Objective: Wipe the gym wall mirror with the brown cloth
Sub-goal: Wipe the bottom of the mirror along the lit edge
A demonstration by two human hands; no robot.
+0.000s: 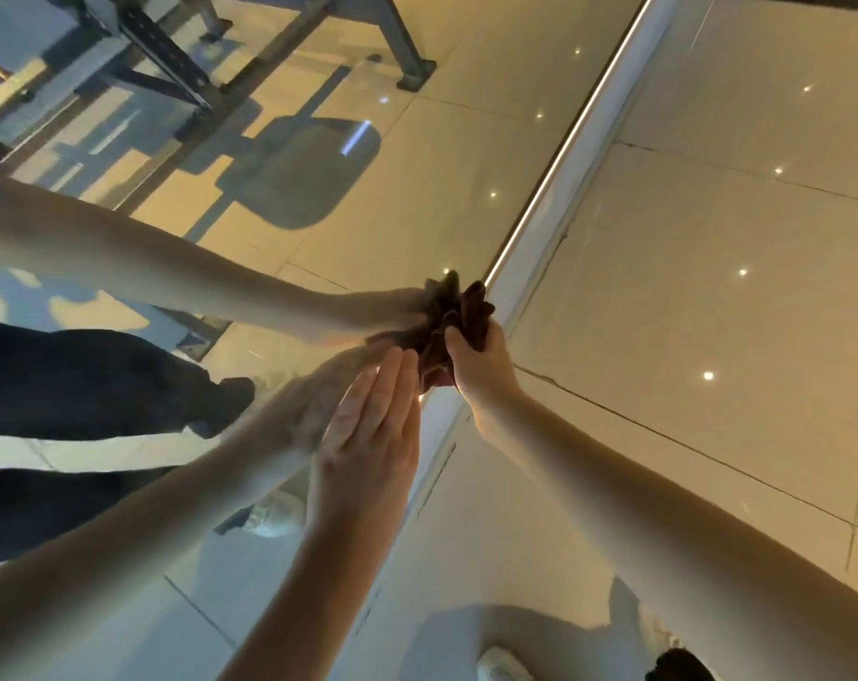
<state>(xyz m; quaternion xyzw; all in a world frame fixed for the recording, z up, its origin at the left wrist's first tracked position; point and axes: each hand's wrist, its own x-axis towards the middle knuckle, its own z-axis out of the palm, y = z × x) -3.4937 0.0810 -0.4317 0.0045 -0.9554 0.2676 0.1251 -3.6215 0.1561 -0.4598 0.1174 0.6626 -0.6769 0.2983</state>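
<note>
The wall mirror (319, 199) fills the left half of the view, its lit bottom edge running diagonally to the floor. My right hand (481, 358) grips a bunched brown cloth (473, 312) and holds it against the glass low down, near the mirror's edge. My left hand (373, 430) lies flat with straight fingers, its fingertips touching the glass just left of the cloth. Both arms and the cloth show again as reflections in the mirror.
Glossy beige floor tiles (712, 228) spread to the right. The mirror reflects a dark metal gym rack (171, 56) and my dark trousers (73, 380). My shoes (503, 666) appear at the bottom edge.
</note>
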